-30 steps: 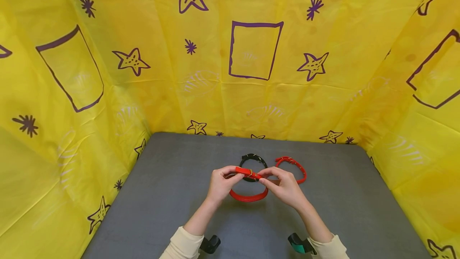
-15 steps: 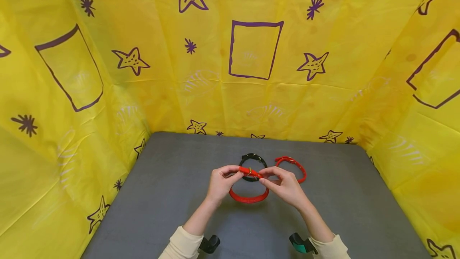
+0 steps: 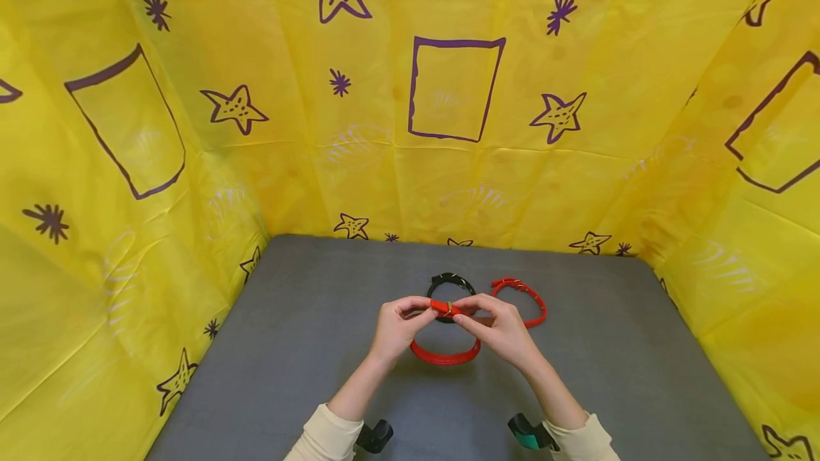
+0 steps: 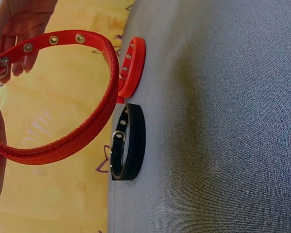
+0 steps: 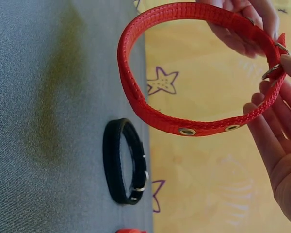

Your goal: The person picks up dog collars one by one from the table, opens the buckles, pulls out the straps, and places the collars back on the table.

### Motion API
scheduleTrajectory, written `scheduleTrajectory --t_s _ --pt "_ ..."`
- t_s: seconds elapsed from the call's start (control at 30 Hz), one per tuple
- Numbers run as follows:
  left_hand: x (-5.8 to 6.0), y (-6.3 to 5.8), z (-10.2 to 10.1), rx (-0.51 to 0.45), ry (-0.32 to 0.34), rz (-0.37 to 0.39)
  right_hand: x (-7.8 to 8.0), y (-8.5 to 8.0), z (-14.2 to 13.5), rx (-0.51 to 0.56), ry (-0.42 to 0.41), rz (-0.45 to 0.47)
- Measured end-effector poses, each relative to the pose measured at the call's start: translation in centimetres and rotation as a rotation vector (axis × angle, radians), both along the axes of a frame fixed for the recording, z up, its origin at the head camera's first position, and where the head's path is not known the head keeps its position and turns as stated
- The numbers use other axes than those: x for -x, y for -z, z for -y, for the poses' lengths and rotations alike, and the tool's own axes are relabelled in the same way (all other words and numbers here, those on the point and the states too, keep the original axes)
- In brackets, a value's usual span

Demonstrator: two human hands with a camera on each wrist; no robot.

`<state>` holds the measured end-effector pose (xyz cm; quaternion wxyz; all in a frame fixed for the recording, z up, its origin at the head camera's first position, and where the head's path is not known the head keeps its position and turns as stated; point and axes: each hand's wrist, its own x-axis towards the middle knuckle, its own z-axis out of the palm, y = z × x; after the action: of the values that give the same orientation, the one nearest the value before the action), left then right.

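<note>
Both hands hold a red collar (image 3: 445,358) up above the table, its band hanging in a closed loop. My left hand (image 3: 396,327) pinches it left of the metal buckle. From the other side, my right hand (image 3: 502,328) pinches the strap close to the buckle. Metal eyelets dot the band of the collar (image 4: 94,121) in the left wrist view. In the right wrist view, the strap of the collar (image 5: 157,121) passes through the buckle, with fingers partly covering it.
Behind the hands a black collar (image 3: 474,284) lies on the grey table (image 3: 333,304), and a second red collar (image 3: 541,304) lies to its right. Yellow patterned cloth (image 3: 384,183) walls the table at the back and sides.
My right hand has shifted slightly left along the strap, closer to the buckle. The hands are now nearer each other. The collars on the table have stayed put.
</note>
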<state>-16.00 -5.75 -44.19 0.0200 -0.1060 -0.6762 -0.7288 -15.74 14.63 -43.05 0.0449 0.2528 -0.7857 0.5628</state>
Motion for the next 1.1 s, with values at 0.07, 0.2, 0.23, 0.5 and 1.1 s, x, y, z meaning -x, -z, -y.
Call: scheduleTrajectory --t_s 0.07,0.2,0.23,0.5,1.1 --pt "0.0 0.0 0.0 0.002 -0.002 0.003 -0.1 -0.1 0.0 -0.006 0.011 0.004" --pt "-0.1 -0.1 0.0 0.005 -0.009 0.004 -0.2 -0.2 -0.1 -0.014 0.027 0.020" --pt "-0.1 -0.1 0.1 0.006 -0.010 0.003 -0.2 -0.2 -0.1 -0.014 0.031 0.025" --pt "0.8 1.6 0.3 0.045 -0.018 -0.047 -0.4 -0.2 -0.3 -0.027 0.063 0.043" --pt "1.5 1.5 1.6 0.411 0.078 -0.106 -0.5 0.1 -0.5 -0.042 0.064 0.034"
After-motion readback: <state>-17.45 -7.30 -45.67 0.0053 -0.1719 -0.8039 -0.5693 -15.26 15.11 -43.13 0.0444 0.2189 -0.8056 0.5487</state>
